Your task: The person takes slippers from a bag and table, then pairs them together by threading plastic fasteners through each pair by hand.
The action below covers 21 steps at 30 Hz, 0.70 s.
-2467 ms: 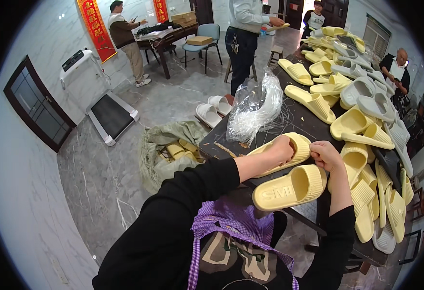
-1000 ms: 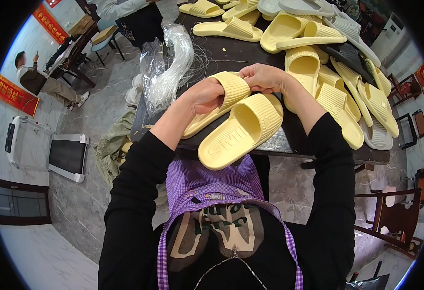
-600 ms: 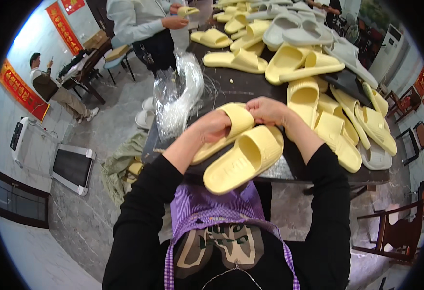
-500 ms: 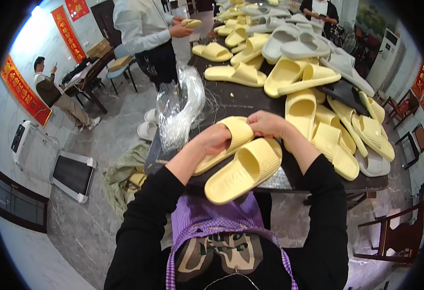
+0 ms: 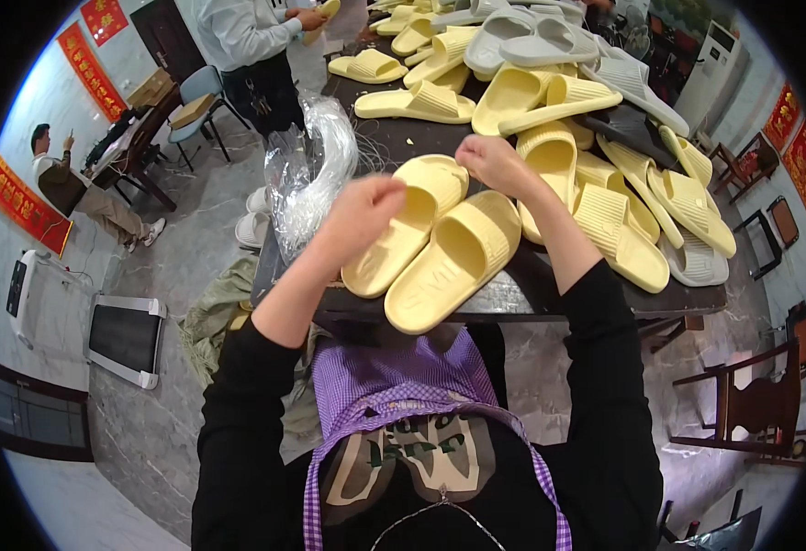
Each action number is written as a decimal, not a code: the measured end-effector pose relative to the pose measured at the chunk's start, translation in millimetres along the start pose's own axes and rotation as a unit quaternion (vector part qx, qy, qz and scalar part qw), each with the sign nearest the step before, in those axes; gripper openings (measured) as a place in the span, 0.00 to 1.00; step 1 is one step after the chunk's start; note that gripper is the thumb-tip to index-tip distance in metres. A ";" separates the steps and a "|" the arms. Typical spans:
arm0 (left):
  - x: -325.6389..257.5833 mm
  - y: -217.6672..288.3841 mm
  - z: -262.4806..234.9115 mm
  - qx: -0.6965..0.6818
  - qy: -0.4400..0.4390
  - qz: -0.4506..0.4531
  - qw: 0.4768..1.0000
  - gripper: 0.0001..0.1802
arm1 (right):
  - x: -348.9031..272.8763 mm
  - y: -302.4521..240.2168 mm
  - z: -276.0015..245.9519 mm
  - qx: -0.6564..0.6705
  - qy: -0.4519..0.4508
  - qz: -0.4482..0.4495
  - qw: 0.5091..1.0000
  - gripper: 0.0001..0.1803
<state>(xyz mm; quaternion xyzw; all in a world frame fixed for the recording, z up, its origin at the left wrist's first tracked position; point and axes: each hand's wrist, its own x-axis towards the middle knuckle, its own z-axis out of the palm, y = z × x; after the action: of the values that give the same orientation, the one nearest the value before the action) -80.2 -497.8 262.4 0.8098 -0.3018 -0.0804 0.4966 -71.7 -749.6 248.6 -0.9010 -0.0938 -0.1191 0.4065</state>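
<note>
Two yellow slide slippers lie side by side at the table's near edge, toes pointing away from me. The left slipper (image 5: 377, 266) is partly behind my left hand (image 5: 363, 217), which is raised over its strap with the fingers curled closed. At the far toe end of that slipper, my right hand (image 5: 495, 165) pinches its fingers together. Whatever is in either hand is too small or hidden to make out. The right slipper (image 5: 458, 262) rests untouched, its front edge reaching over the table edge. Left of them lies a bundle of clear plastic strands (image 5: 334, 151).
Yellow slippers (image 5: 619, 234) and grey slippers (image 5: 550, 41) are heaped along the dark table (image 5: 504, 298). A person (image 5: 251, 46) holding a yellow slipper stands at the far left. A green sack (image 5: 210, 317) sits on the floor beside the table, and a wooden chair (image 5: 747, 399) stands right.
My left hand has come out from the left slipper's strap and lifted back toward me. My right hand stays by the toe. The view has shifted slightly.
</note>
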 end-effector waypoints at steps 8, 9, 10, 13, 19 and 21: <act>78.8 7.1 5.8 -0.030 -0.070 0.044 0.996 0.16 | 5.9 -31.7 5.7 0.024 0.033 -0.034 0.999 0.08; 82.9 4.9 6.7 -0.036 -0.071 0.071 0.994 0.16 | 5.9 -29.9 7.4 0.015 0.049 -0.060 0.997 0.07; 85.3 1.9 7.5 -0.013 -0.072 0.036 0.997 0.16 | 6.3 -27.1 9.1 0.008 0.063 -0.081 0.995 0.07; 88.5 -10.7 9.0 0.034 -0.071 -0.044 0.996 0.16 | 11.4 -19.4 18.9 0.001 0.047 -0.084 0.995 0.06; 86.9 -38.2 26.3 -0.002 0.015 -0.060 0.998 0.14 | 10.6 -10.9 31.7 -0.012 0.031 -0.097 0.995 0.06; 84.5 -40.7 30.7 0.005 0.036 -0.057 0.998 0.14 | 7.7 -9.8 31.2 -0.022 0.015 -0.078 0.997 0.07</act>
<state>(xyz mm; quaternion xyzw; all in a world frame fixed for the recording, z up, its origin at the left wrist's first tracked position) -8.8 -555.7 226.9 0.8305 -0.2381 -0.0778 0.4975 -62.7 -719.1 237.8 -0.8976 -0.1554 -0.1663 0.3774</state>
